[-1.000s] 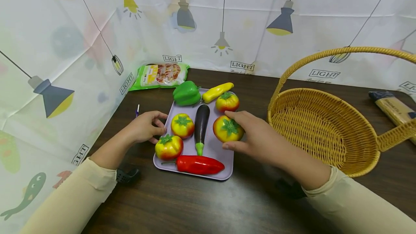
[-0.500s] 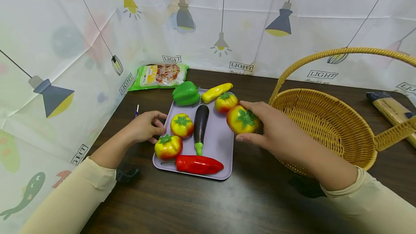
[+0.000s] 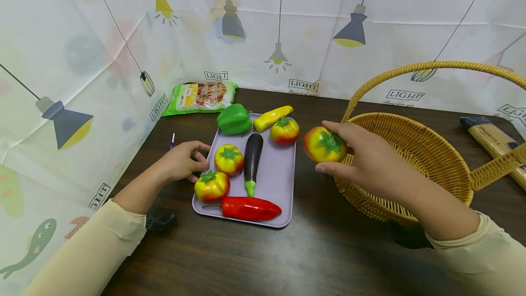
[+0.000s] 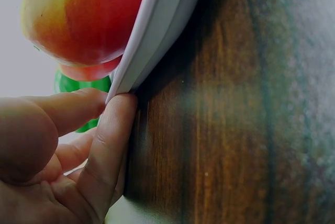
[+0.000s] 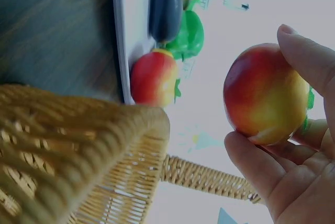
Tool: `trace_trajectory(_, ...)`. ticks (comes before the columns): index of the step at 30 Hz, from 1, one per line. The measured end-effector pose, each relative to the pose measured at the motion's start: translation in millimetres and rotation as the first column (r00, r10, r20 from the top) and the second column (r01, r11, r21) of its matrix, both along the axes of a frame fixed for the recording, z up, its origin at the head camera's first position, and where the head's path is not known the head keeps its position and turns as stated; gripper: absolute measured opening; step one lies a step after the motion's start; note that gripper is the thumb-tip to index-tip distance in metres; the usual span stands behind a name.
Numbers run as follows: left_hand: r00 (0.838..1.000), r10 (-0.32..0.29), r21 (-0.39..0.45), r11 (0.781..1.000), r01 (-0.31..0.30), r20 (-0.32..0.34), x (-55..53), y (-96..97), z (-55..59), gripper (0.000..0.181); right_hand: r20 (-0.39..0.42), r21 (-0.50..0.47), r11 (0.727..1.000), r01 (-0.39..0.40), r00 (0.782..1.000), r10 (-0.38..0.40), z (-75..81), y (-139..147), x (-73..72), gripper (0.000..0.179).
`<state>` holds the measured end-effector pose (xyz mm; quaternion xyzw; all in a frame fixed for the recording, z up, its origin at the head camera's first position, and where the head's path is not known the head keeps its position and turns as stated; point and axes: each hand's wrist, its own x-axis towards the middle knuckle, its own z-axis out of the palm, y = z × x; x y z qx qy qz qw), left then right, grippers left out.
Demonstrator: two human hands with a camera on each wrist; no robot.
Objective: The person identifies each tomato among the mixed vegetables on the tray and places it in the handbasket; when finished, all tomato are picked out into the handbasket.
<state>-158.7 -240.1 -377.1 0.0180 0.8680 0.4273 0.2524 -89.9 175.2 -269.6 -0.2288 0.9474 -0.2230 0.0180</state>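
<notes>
My right hand (image 3: pixel 371 161) grips a yellow-red tomato (image 3: pixel 322 145) with a green leafy top, held in the air between the tray and the wicker basket (image 3: pixel 445 150). Thumb and fingers span the tomato (image 5: pixel 264 96) in the right wrist view. On the left, my left hand (image 3: pixel 185 161) pinches the rim of the lilac tray (image 3: pixel 276 177), finger and thumb meeting across its edge (image 4: pixel 152 30). On the tray lie an eggplant (image 3: pixel 252 156), a red pepper (image 3: pixel 250 208), a green bell pepper (image 3: pixel 234 119), a long yellow vegetable (image 3: pixel 273 118) and more such tomatoes (image 3: pixel 228 160).
A green food packet (image 3: pixel 201 97) lies behind the tray at the back left. To the right of the basket is a spaghetti packet (image 3: pixel 493 140). The basket's tall handle (image 3: pixel 427 65) arches over it. A printed cloth (image 3: pixel 263 26) hangs behind the dark table (image 3: pixel 320 250).
My right hand has lifted the tomato off the right side of the tray and carried it rightward, to the basket's near-left rim. My left hand stays at the tray's edge.
</notes>
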Motion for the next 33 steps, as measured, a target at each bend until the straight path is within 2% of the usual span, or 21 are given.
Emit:
trace_trajectory(22,1.000,0.001,0.003,1.000,-0.001,-0.005,1.4,2.5,1.3,0.052,-0.051,0.025,0.997,0.068,0.996,-0.066,4.4,44.9,-2.2,0.081)
trace_trajectory(33,0.999,-0.025,0.020,0.999,0.026,-0.043,1.7,0.7,-2.3,0.054,0.056,0.040,0.992,0.120,0.991,-0.122,3.5,68.5,-14.5,0.082)
